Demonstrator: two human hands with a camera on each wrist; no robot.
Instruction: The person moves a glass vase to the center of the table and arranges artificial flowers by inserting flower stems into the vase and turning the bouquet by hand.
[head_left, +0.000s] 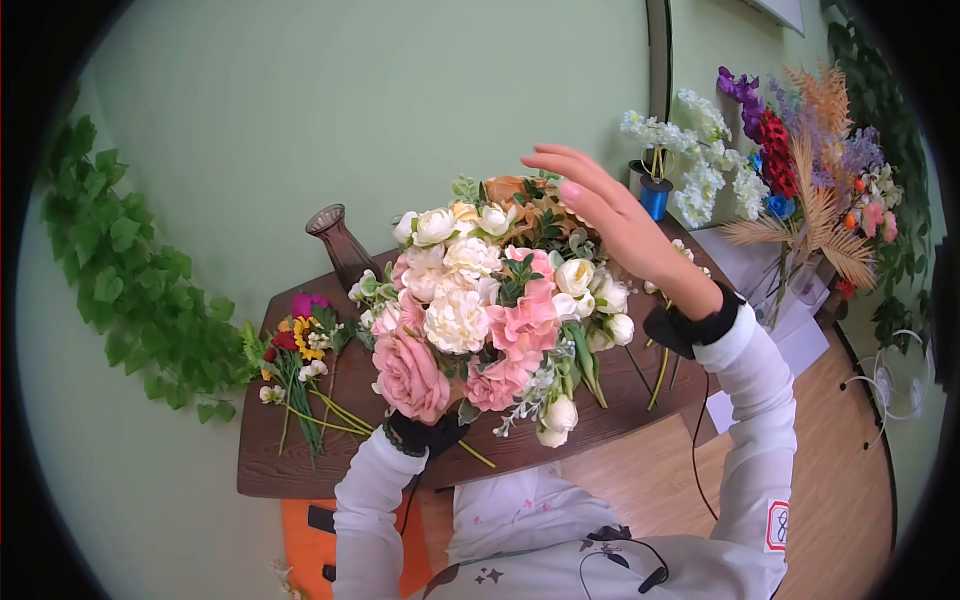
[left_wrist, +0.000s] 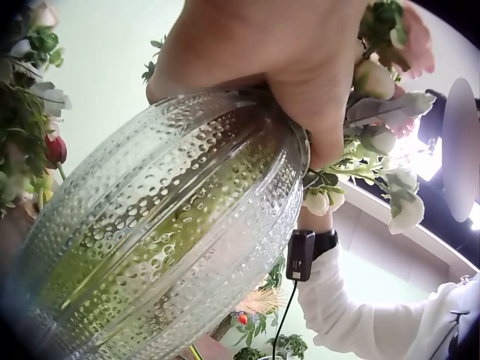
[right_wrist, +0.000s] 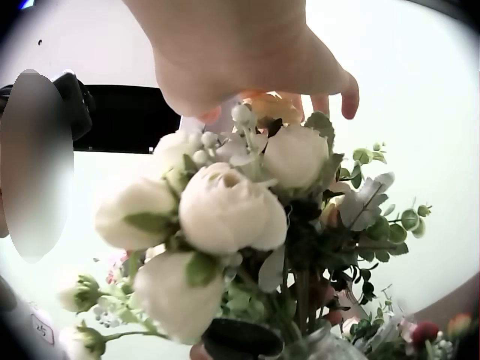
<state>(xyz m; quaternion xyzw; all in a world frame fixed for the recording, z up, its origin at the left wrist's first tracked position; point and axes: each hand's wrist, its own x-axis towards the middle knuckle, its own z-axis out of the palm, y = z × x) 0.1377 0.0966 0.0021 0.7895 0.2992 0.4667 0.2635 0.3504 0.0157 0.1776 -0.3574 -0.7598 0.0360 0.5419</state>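
Note:
A full bouquet of artificial flowers point(head_left: 460, 310), with pink roses, white peonies and tan blooms, stands over the table's middle. Below it, in the left wrist view, is a clear ribbed glass vase point(left_wrist: 172, 225) with a bumpy surface and green stems inside. My left hand point(left_wrist: 277, 52) grips this vase round its neck; the flowers hide that hand in the head view. My right hand point(head_left: 615, 220) is raised at the bouquet's far right side, its fingers extended over the tan blooms. In the right wrist view its fingers reach above white ranunculus-like blooms point(right_wrist: 229, 206).
The dark wooden table point(head_left: 290, 475) holds loose flower stems point(head_left: 305, 350) at left and a brown glass vase point(head_left: 340, 245) behind the bouquet. A blue vase point(head_left: 655, 195) with pale blossoms stands at back right, near another mixed arrangement point(head_left: 810, 190). A cable point(head_left: 700, 440) hangs from my right wrist.

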